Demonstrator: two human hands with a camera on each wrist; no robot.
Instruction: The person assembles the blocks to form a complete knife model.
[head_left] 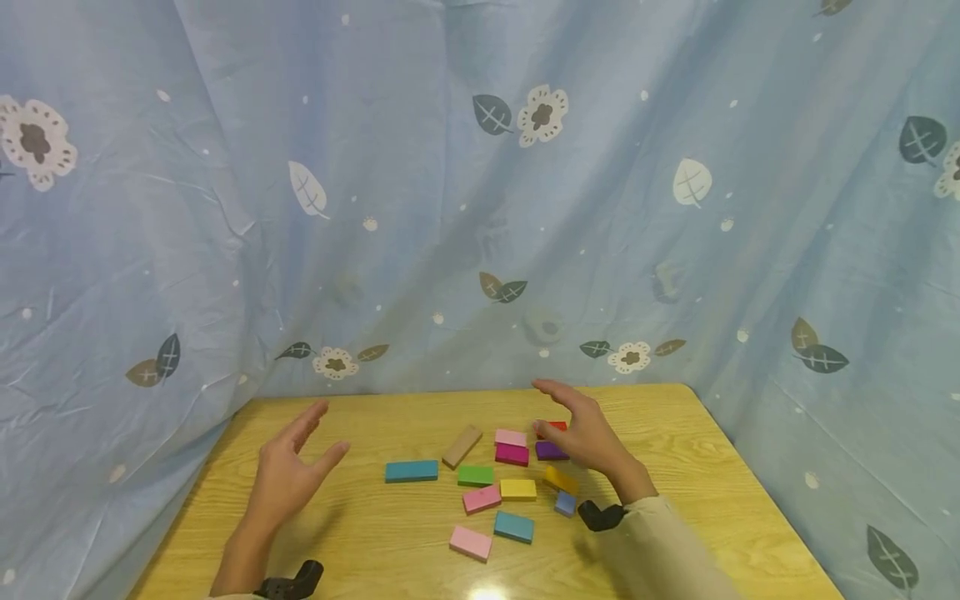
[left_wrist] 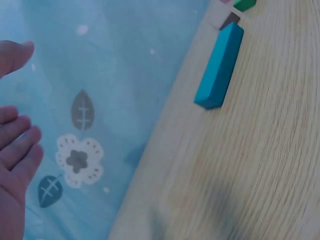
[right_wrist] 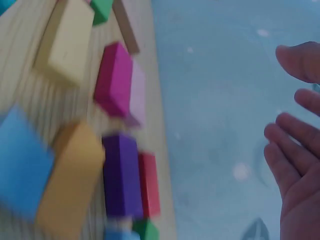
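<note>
My left hand is held above the left side of the table, fingers extended and thumb apart, with nothing in it. Nearest to it lies a long blue block. Over the right-hand blocks hovers my right hand, also holding nothing, its thumb spread from the fingers. In the head view it partly covers a red block and a purple block. Close by lie a magenta block, an orange block and a small blue block. The right wrist view shows the purple block beside the red one.
Mid-table are a tan block, a green block, a yellow block, a teal block and several pink blocks, one nearest the front. A blue patterned curtain hangs behind and beside the wooden table.
</note>
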